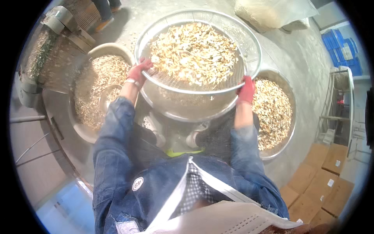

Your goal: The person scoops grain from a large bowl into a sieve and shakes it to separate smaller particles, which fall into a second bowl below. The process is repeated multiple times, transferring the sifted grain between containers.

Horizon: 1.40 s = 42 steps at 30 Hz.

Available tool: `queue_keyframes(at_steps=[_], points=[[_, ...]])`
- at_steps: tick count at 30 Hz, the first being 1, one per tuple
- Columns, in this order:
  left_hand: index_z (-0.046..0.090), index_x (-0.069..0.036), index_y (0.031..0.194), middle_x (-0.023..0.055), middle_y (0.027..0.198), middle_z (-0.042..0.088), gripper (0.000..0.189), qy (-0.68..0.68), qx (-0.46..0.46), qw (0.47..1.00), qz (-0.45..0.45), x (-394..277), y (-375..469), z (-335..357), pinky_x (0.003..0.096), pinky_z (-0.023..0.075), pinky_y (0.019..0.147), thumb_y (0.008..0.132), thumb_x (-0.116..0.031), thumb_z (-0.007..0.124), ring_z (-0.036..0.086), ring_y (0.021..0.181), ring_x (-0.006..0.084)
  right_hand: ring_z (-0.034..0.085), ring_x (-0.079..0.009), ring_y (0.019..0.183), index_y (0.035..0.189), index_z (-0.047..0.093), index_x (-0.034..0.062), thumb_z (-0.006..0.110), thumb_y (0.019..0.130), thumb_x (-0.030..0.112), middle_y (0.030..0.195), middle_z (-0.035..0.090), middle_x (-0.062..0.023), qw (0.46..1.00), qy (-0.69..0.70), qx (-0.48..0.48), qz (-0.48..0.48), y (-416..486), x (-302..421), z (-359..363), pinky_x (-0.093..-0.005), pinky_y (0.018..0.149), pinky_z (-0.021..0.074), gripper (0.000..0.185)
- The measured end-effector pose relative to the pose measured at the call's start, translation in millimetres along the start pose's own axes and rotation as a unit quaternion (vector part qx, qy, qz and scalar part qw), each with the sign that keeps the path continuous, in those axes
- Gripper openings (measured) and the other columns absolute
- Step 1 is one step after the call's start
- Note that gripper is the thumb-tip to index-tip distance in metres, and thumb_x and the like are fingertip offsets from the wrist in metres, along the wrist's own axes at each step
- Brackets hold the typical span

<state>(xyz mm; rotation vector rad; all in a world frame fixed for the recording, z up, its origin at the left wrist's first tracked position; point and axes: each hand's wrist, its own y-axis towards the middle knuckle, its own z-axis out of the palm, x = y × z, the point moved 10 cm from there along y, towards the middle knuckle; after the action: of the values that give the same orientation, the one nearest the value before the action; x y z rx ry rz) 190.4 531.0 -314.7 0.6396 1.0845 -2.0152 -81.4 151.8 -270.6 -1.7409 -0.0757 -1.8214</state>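
A large round wire-mesh sieve (253, 38) with a metal rim holds a spread of pale yellow dried flakes (194, 54). My left hand (139, 70), in a red glove, grips the sieve's rim at its near left. On the near right of the same rim is my right hand (246, 89), also gloved in red and closed on it. Beneath the sieve stands a wide metal basin (190, 112); some fine bits show inside, the rest hidden by the sieve. A tub (84, 133) of finer flakes with a bowl (109, 96) in it stands left. Another metal basin (292, 131), full of flakes, is at right.
A machine (54, 65) with flakes on it stands at left. Another person's legs (103, 13) are at the top left. A large plastic sack (271, 13) lies at the top right. Cardboard boxes (318, 184), a metal rack (336, 117) and blue crates (340, 49) are along the right.
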Motion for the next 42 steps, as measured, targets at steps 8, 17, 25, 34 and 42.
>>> queue_keyframes(at_steps=[8,17,25,34,42], points=[[0.020,-0.007,0.139,0.0193,0.131,0.042,0.073,-0.010,-0.002,1.000,-0.004,-29,19,-57,0.0588,0.0424,0.093,0.072,0.010,0.046,0.045,0.118,0.0346,0.044,-0.0110,0.042,0.086,0.056,0.0041,0.060,0.075,0.022,0.064,0.052,-0.0049,0.992,-0.071,0.077,0.066,-52,4,29,-0.0233,0.037,0.0305,0.021],[0.017,-0.007,0.141,0.0193,0.143,0.026,0.073,-0.051,-0.027,0.998,-0.034,-33,-7,-41,0.0506,0.0286,0.106,0.075,0.006,0.044,0.030,0.131,0.0315,0.042,-0.0096,0.042,0.082,0.053,0.0065,0.062,0.080,0.027,0.058,0.048,-0.0020,0.983,-0.105,0.135,0.065,-82,22,46,-0.0229,0.037,0.0301,0.022],[0.012,-0.007,0.141,0.0210,0.137,0.035,0.080,0.009,-0.039,0.999,0.027,-50,3,-43,0.0552,0.0423,0.094,0.070,0.009,0.045,0.043,0.120,0.0332,0.052,-0.0162,0.047,0.090,0.054,0.0046,0.060,0.081,0.030,0.067,0.055,-0.0043,0.991,-0.079,0.107,0.026,-36,-15,57,-0.0253,0.039,0.0362,0.027],[0.023,-0.006,0.138,0.0195,0.131,0.042,0.067,-0.030,-0.034,0.998,0.045,-50,25,-73,0.0561,0.0442,0.090,0.076,0.007,0.047,0.044,0.121,0.0336,0.057,-0.0178,0.051,0.097,0.053,0.0019,0.057,0.081,0.025,0.069,0.058,-0.0077,0.988,-0.096,0.118,-0.002,-16,-25,64,-0.0285,0.043,0.0451,0.028],[0.020,-0.003,0.139,0.0192,0.130,0.044,0.072,0.083,-0.012,0.991,0.108,-34,17,-7,0.0506,0.0493,0.088,0.075,0.007,0.049,0.045,0.119,0.0331,0.058,-0.0194,0.058,0.101,0.051,0.0005,0.057,0.082,0.018,0.078,0.059,-0.0090,0.998,-0.049,0.045,0.006,30,-52,25,-0.0318,0.053,0.0496,0.026]])
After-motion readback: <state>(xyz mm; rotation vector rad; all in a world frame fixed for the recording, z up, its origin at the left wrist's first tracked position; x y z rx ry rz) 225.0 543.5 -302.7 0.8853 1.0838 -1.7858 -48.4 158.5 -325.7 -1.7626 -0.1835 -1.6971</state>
